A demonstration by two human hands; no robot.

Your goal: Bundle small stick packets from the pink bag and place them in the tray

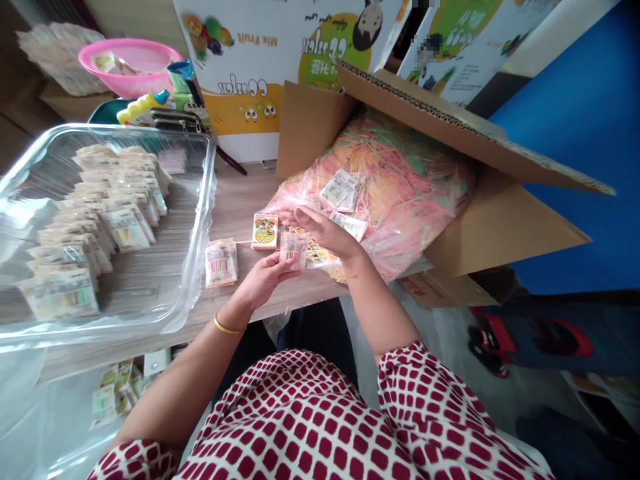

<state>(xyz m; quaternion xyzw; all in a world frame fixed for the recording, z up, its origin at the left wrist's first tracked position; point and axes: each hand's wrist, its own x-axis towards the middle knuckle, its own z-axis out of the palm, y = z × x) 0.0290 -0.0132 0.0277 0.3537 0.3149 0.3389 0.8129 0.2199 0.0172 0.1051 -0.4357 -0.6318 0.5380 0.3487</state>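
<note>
Table (235, 193), wood-grained, runs across the scene. Tall printed box (245, 110) at the far middle, its lettering upside down from here; blue panel (565, 147) at far right.

Open brown carton (510, 230) right of centre, flaps splayed. Out of its near-left side bulges a clear bag (405, 173) packed with pink, yellow and green pieces too fine to make out singly.

Clear tray (155, 283) covers the left of the table; in it, overlapping rows of filled packets (125, 223), a further small pile at its far right corner. Beyond the tray: pink bowl (135, 83), dark zipped pouch (173, 121), yellow bottle (143, 109) with blue cap.

Right hand (320, 228) just over the near-left edge of the bag: fingers extended leftward, lying mostly together, nothing seen in the grip. Left hand (265, 273) nearer and to the left, thumb and fingers pinching one sachet (293, 250) by its near-left part; reddish strips show through its front. The sachet is upright-facing, just beside the right fingers.

Small stack (221, 263) of similar packets between tray and left hand. Loose packets (340, 189) lie on the bag, beyond the right hand. Yellow-and-white pack (265, 231), fruit-printed, just left of the sachet. Yellow bangle (229, 326) on the left wrist.
</note>
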